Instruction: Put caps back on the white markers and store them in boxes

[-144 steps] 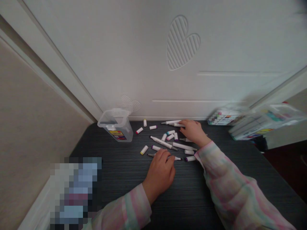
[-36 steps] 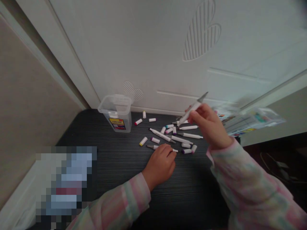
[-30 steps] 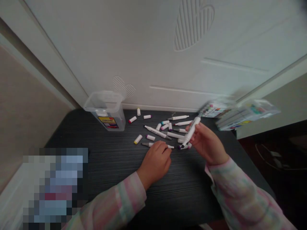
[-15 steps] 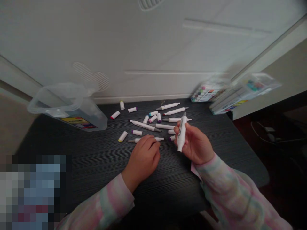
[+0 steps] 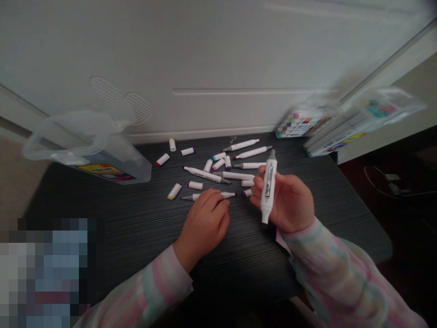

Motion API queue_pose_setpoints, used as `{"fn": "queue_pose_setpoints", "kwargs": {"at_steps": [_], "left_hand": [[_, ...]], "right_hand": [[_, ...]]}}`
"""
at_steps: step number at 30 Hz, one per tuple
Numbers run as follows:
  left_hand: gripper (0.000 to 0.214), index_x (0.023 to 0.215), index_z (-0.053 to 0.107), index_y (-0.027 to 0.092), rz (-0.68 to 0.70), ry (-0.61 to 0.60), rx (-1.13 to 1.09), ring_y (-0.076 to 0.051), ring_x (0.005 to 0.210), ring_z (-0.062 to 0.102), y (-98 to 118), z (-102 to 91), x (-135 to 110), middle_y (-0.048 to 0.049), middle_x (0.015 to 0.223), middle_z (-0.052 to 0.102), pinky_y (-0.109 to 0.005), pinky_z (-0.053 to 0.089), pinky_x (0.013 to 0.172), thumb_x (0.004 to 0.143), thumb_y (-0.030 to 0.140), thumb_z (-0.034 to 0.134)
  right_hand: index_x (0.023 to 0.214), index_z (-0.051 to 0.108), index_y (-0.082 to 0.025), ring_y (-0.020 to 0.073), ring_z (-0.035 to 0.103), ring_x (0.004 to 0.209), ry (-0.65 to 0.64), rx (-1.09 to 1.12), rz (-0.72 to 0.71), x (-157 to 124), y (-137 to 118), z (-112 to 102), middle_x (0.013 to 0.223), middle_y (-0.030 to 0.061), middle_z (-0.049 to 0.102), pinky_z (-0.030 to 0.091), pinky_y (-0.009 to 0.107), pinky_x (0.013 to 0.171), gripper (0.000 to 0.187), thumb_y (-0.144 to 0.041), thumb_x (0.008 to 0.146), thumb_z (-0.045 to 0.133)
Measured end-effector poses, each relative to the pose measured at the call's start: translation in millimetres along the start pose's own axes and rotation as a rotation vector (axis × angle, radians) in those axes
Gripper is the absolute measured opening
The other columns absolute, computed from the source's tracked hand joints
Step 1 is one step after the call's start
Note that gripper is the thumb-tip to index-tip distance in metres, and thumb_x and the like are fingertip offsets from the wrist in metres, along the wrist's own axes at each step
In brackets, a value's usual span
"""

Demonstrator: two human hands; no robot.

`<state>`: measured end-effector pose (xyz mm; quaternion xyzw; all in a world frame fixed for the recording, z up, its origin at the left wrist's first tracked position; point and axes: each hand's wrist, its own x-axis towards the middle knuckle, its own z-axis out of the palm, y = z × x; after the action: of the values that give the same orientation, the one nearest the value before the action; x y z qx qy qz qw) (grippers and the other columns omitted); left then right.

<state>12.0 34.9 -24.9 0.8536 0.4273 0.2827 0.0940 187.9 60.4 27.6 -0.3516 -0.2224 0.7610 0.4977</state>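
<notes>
An uncapped white marker (image 5: 269,187) with grey collars and a black printed label is in my right hand (image 5: 290,200). It tilts up off the table between thumb and fingers, its label facing me. My left hand (image 5: 206,218) rests palm down with loosely bent fingers, over another uncapped marker (image 5: 191,197) lying on the table; its fingertips are partly hidden. Beyond my hands are several uncapped markers, such as one with a dark tip (image 5: 205,174). Loose white caps lie among them, with a purple-ended cap (image 5: 195,185) and a yellow-ended cap (image 5: 174,191) nearest my left hand.
At the left on the dark table (image 5: 136,246) stands a clear plastic case (image 5: 133,159). Two more clear cases stand at the back right, a marker-filled case (image 5: 297,124) and a taller case (image 5: 355,123). A white panel (image 5: 211,59) closes off the back.
My right hand has moved slightly right and turned the marker so that its label shows more fully. My left hand stays over the same marker. The view has shifted a little.
</notes>
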Motion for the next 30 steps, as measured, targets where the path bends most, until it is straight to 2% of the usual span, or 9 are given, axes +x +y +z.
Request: {"fn": "queue_pose_setpoints", "kwargs": {"at_steps": [5, 19, 24, 30], "left_hand": [[0.016, 0.09, 0.06, 0.012, 0.01, 0.003, -0.005, -0.021, 0.099, 0.052, 0, 0.3, -1, -0.0074, 0.09, 0.061, -0.039, 0.045, 0.094, 0.08, 0.012, 0.047], [0.017, 0.09, 0.061, 0.011, 0.0, 0.019, -0.013, -0.021, 0.1, 0.053, 1, 0.1, -1, -0.0078, 0.091, 0.061, -0.039, 0.043, 0.097, 0.08, 0.011, 0.048], [0.017, 0.092, 0.062, 0.011, 0.0, 0.038, -0.023, -0.02, 0.1, 0.053, 1, -1.0, -2, -0.0078, 0.092, 0.062, -0.039, 0.043, 0.096, 0.08, 0.011, 0.048], [0.017, 0.091, 0.061, 0.012, -0.006, 0.054, -0.027, -0.02, 0.099, 0.053, 1, -1.0, -2, -0.0075, 0.091, 0.062, -0.039, 0.043, 0.095, 0.08, 0.011, 0.048]], "right_hand": [[0.079, 0.059, -0.021, 0.0089, 0.043, 0.046, 0.032, 0.048, -0.02, 4, -2, -2, 0.06, -0.0014, 0.053, 0.036, 0.021, 0.042, 0.019, -0.026, 0.072, 0.042], [0.077, 0.06, -0.017, 0.0092, 0.046, 0.045, 0.072, 0.144, -0.089, 10, -2, -8, 0.058, -0.0001, 0.057, 0.037, 0.021, 0.041, 0.018, -0.023, 0.07, 0.045], [0.073, 0.057, -0.015, 0.0087, 0.043, 0.042, 0.211, 0.211, -0.232, 14, -9, -11, 0.055, 0.0004, 0.054, 0.035, 0.021, 0.04, 0.018, -0.022, 0.071, 0.041], [0.07, 0.053, -0.014, 0.007, 0.037, 0.038, 0.331, 0.292, -0.411, 21, -23, -29, 0.05, -0.002, 0.048, 0.032, 0.02, 0.039, 0.017, -0.02, 0.07, 0.037]]}}
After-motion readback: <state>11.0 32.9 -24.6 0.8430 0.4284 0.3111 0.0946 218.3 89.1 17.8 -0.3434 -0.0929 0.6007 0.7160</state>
